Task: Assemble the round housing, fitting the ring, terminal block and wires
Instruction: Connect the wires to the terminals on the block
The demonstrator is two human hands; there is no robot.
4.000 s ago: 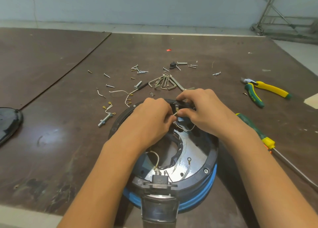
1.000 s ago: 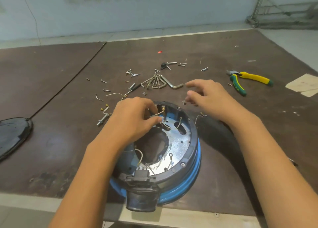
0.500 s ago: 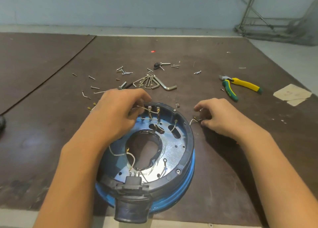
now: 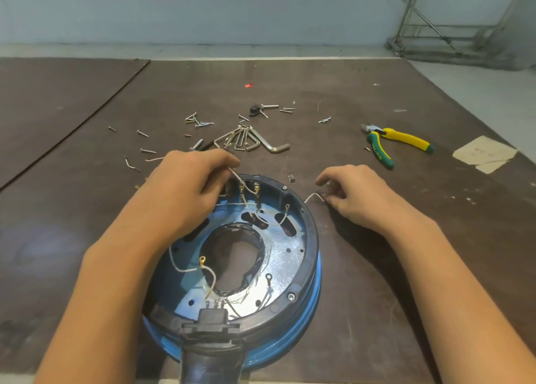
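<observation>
Housing [image 4: 311, 235] sits at table's [image 4: 391, 282] near edge, left hand [image 4: 185, 192] pinching a wire [image 4: 236, 177] over its far rim, right hand [image 4: 353, 198] pinching a loose wire [image 4: 311, 197] just beside it: best route each with slack, lugs flat.

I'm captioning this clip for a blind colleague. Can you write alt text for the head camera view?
A person's left hand pinches a white wire over the far rim of a round blue housing on a table, while the right hand pinches a loose wire end outside it. Screws, hex keys and pliers lie beyond.
</observation>
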